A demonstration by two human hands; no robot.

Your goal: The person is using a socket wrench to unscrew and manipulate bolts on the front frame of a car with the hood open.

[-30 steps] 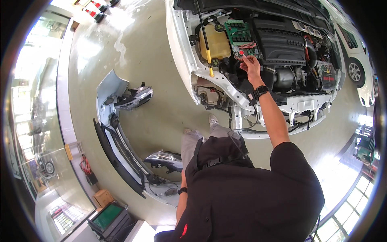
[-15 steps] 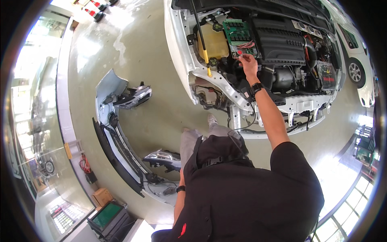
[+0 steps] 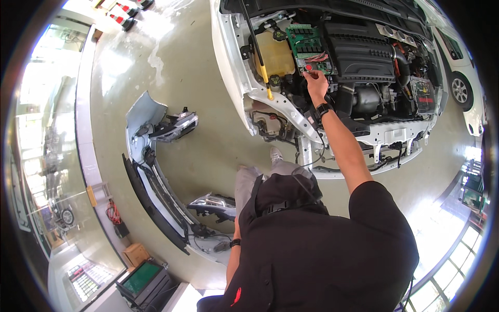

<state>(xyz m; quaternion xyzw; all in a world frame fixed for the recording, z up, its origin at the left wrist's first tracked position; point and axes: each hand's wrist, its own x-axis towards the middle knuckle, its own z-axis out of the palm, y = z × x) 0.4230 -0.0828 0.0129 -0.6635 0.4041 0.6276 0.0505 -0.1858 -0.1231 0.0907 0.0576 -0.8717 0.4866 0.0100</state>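
My right hand [image 3: 316, 86] reaches into the open engine bay of a white car. Its thumb and fingers are pinched together at the near edge of a green circuit board [image 3: 303, 37], just below a round red button [image 3: 309, 67]. Whatever lies between the fingertips is too small to make out. Thin pinkish wires [image 3: 318, 57] run over the board beside them. My left hand [image 3: 237, 228] hangs low by my leg, closest to a loose headlight [image 3: 212, 204]; my body hides its fingers.
Left of the board sits a yellowish fluid tank [image 3: 275, 54], behind a yellow-and-black prop rod [image 3: 262, 67]. A black engine cover [image 3: 359, 52] lies to the right. On the floor rest a detached bumper [image 3: 156, 179] and another headlight [image 3: 175, 128]. Traffic cones [image 3: 122, 22] stand far left.
My right hand has shifted slightly left and toward me along the board's near edge, fingers still pinched. My left arm stays by my side.
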